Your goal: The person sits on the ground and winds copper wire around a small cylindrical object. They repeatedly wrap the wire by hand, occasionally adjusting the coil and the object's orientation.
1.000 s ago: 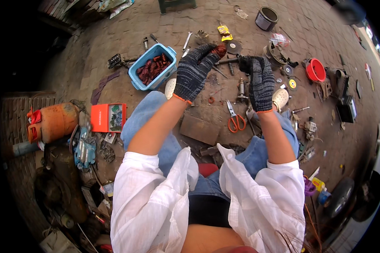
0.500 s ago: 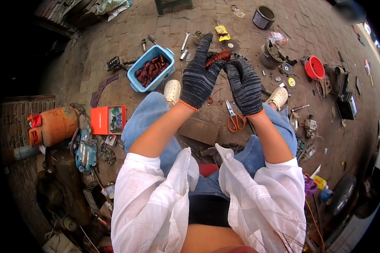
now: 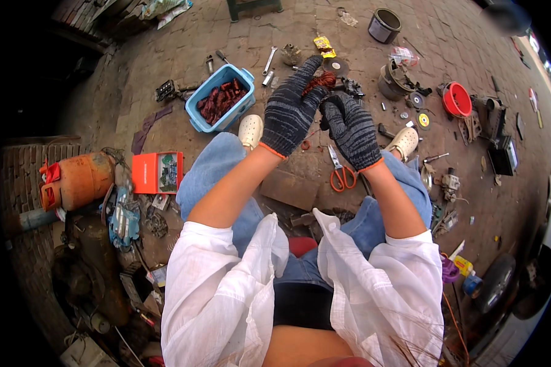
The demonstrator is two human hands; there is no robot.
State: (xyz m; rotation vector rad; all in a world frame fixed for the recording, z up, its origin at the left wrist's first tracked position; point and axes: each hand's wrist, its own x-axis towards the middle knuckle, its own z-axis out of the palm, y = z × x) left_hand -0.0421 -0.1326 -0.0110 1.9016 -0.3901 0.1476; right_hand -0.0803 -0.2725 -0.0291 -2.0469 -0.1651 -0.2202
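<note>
A bundle of reddish-brown copper wire [image 3: 320, 83] is gripped in my left hand [image 3: 291, 109], which wears a dark grey knit glove with an orange cuff. Its index finger points up along the bundle. Just to the right, my gloved right hand [image 3: 351, 127] is closed, fingers bent together near the bundle's lower end. Whatever those fingers pinch is hidden. More copper bundles [image 3: 221, 101] fill a light blue plastic tub [image 3: 197, 122] to the left. Orange-handled scissors [image 3: 341, 177] lie on the ground below the right hand.
On the brick ground are a wrench [image 3: 269, 60], a cutting disc [image 3: 335, 66], a dark metal part [image 3: 349, 87], a bucket [image 3: 384, 25], and a red bowl [image 3: 457, 99]. A red box [image 3: 146, 174] and an orange gas cylinder [image 3: 86, 178] stand left. My feet flank the work spot.
Both hands have moved slightly down. The right hand has drawn a little away from the copper bundle, which stays in my left hand and now looks more tilted.
</note>
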